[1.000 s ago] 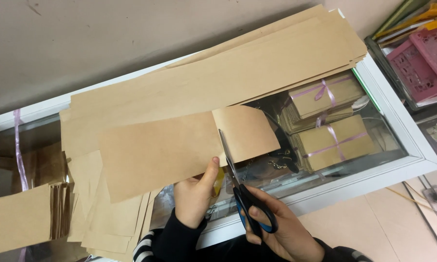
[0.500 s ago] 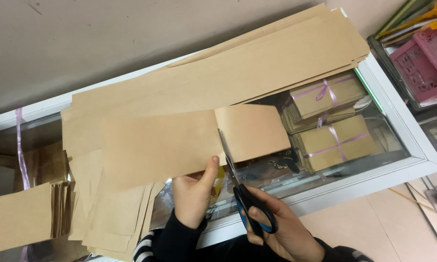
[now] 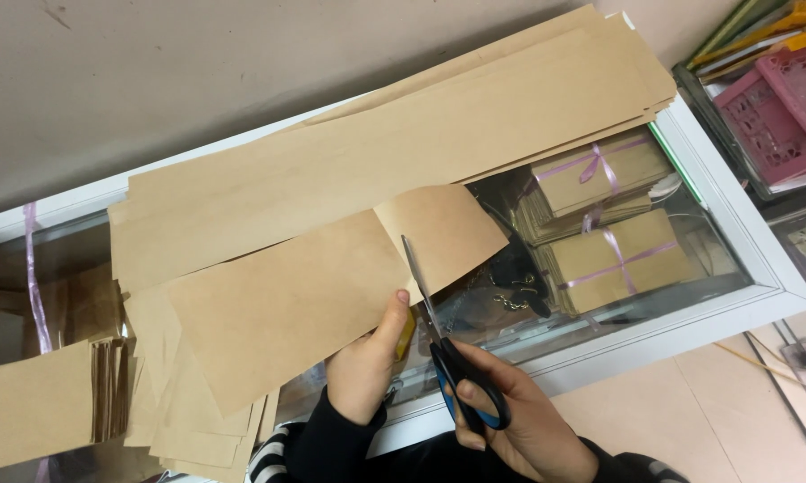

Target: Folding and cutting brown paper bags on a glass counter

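Note:
My left hand (image 3: pixel 367 362) pinches the lower edge of a long strip of brown kraft paper (image 3: pixel 295 295), thumb on top. My right hand (image 3: pixel 519 420) holds black scissors with blue-lined handles (image 3: pixel 447 358). The blades stand in a cut that runs most of the way up across the strip, and the end piece (image 3: pixel 447 228) to the right of the blades curls upward. Under the strip lies a big stack of long kraft sheets (image 3: pixel 403 143) on a glass-topped counter (image 3: pixel 751 259).
Bundles of kraft bags tied with purple ribbon (image 3: pixel 613 241) lie under the glass. A pile of cut kraft pieces (image 3: pixel 179 411) sits lower left, more folded bags (image 3: pixel 36 411) at the far left. A pink plastic crate (image 3: pixel 774 112) stands at the right.
The scissor blades have moved further up through the strip, lengthening the cut. The end piece on the right has lifted and curled more.

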